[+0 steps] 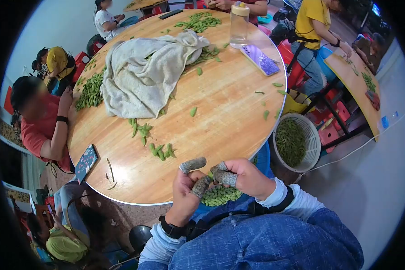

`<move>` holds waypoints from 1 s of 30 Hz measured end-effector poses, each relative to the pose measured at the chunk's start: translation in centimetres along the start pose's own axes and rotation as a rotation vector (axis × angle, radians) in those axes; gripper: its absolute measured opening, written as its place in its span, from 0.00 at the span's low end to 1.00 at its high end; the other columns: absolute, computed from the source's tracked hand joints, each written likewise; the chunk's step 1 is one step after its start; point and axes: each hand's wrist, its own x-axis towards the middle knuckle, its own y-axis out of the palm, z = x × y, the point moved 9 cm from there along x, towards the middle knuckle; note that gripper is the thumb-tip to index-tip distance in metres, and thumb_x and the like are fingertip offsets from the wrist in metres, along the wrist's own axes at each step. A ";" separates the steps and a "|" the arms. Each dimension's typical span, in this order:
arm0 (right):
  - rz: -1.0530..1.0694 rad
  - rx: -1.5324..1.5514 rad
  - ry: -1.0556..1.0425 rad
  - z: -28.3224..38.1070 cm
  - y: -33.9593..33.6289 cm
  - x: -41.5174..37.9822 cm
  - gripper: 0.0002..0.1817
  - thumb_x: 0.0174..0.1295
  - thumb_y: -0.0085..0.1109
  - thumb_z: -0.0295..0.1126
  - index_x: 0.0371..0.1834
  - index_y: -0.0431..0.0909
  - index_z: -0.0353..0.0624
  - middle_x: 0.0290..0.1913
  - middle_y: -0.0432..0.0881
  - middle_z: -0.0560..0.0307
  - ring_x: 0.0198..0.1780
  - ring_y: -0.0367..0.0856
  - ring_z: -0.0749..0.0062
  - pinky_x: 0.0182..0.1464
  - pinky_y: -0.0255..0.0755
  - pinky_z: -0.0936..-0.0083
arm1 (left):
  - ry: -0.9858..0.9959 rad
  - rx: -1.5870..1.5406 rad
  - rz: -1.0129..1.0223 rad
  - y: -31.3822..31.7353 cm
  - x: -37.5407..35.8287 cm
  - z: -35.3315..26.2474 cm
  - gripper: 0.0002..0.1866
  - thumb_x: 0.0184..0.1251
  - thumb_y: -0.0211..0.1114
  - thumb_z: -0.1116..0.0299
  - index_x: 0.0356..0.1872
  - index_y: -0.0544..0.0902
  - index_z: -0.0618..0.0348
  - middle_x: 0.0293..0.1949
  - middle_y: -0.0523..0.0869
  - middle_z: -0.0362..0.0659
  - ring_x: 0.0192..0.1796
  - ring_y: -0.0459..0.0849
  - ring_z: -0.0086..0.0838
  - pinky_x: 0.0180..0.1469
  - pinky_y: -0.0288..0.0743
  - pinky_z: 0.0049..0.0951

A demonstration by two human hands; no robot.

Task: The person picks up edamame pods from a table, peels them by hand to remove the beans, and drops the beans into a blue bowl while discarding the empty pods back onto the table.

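Observation:
My left hand and my right hand meet over my lap, with grey covers on thumbs and fingers. Both hands pinch a small green pod, mostly hidden between the fingertips. Below them, shelled green beans lie in a blue container. Beyond my hands is the round wooden table, with a few pods near its front edge. A pale cloth covers part of a larger pod pile.
A clear bottle and a purple phone stand and lie at the table's right. A patterned phone lies at its left edge. A white basket holds pods or shells at the right. Several people sit or stand around.

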 end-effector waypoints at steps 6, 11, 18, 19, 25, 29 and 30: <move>-0.016 0.018 0.027 -1.1 0.1 0.1 0.04 0.57 0.50 0.22 0.32 0.76 0.35 0.29 0.76 0.67 0.34 0.69 0.86 0.37 0.65 0.84 | -0.013 -0.025 0.010 -0.3 -0.3 0.8 0.23 0.55 0.62 0.74 0.51 0.65 0.62 0.26 0.75 0.39 0.28 0.74 0.19 0.30 0.67 0.18; -0.042 0.041 0.090 -1.9 -0.1 0.4 0.05 0.56 0.49 0.20 0.33 0.76 0.35 0.29 0.76 0.66 0.34 0.69 0.86 0.37 0.65 0.84 | -0.059 -0.051 0.007 -0.3 -0.3 1.4 0.24 0.54 0.62 0.76 0.52 0.64 0.62 0.27 0.76 0.40 0.29 0.75 0.21 0.31 0.68 0.20; -0.060 0.039 -0.003 -2.1 -0.4 0.5 0.05 0.56 0.51 0.20 0.34 0.75 0.33 0.32 0.77 0.64 0.37 0.70 0.85 0.39 0.67 0.84 | 0.559 1.166 0.025 1.6 -1.9 -2.9 0.14 0.51 0.64 0.79 0.40 0.74 0.66 0.31 0.81 0.47 0.32 0.81 0.29 0.33 0.75 0.26; -0.057 0.057 -0.023 -1.7 -0.3 0.5 0.05 0.56 0.51 0.20 0.34 0.74 0.33 0.32 0.77 0.64 0.37 0.71 0.84 0.40 0.67 0.84 | 0.587 1.169 0.018 1.7 -2.0 -3.0 0.13 0.51 0.64 0.78 0.38 0.75 0.67 0.31 0.82 0.47 0.32 0.82 0.29 0.33 0.75 0.26; -0.040 0.034 -0.136 -0.3 0.0 -0.3 0.04 0.56 0.51 0.20 0.34 0.74 0.33 0.32 0.77 0.60 0.38 0.73 0.81 0.41 0.68 0.82 | 0.239 0.435 -0.064 -1.2 -1.0 0.2 0.12 0.52 0.62 0.78 0.39 0.77 0.68 0.29 0.81 0.50 0.30 0.81 0.30 0.33 0.73 0.23; -0.055 -0.336 -0.355 1.9 0.1 -1.0 0.06 0.52 0.53 0.20 0.33 0.73 0.35 0.29 0.76 0.53 0.35 0.75 0.72 0.38 0.68 0.77 | -0.028 0.088 -0.007 -1.4 -0.5 1.6 0.10 0.54 0.61 0.79 0.38 0.77 0.68 0.29 0.81 0.47 0.31 0.80 0.23 0.34 0.72 0.20; -0.048 -0.402 -0.358 1.9 0.2 -1.0 0.06 0.50 0.53 0.20 0.33 0.73 0.35 0.29 0.75 0.51 0.34 0.74 0.67 0.37 0.67 0.74 | 0.055 0.325 0.052 -1.1 -0.4 0.4 0.10 0.53 0.61 0.79 0.38 0.77 0.68 0.29 0.81 0.47 0.31 0.79 0.23 0.34 0.72 0.21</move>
